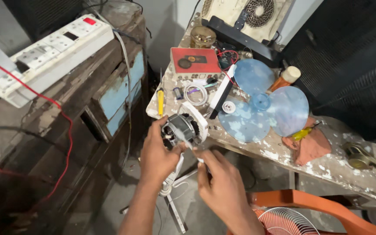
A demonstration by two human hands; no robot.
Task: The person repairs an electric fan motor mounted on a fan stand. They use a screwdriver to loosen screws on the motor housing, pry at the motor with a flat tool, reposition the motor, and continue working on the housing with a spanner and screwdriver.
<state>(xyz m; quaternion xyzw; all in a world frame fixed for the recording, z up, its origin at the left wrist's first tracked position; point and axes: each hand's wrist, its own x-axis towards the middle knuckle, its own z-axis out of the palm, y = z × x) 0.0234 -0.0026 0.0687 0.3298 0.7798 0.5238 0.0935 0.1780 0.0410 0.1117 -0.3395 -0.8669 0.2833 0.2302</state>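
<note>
My left hand [158, 153] grips a small fan motor [182, 127] with a dark metal core and a white plastic housing, held above the floor beside the workbench. My right hand [223, 187] is just below and to the right of it, with its fingertips pinched on a thin white wire [195, 152] coming off the motor. A white stand [173, 180] hangs down under the motor between my two hands.
A paint-spattered workbench [279, 152] carries a blue three-bladed fan blade [264, 102], a red box [195, 61], a yellow-handled screwdriver [160, 102], a white wire coil, a jar and a red rag. A white power strip [53, 48] lies on wooden crates at left. An orange fan grille [292, 217] sits at lower right.
</note>
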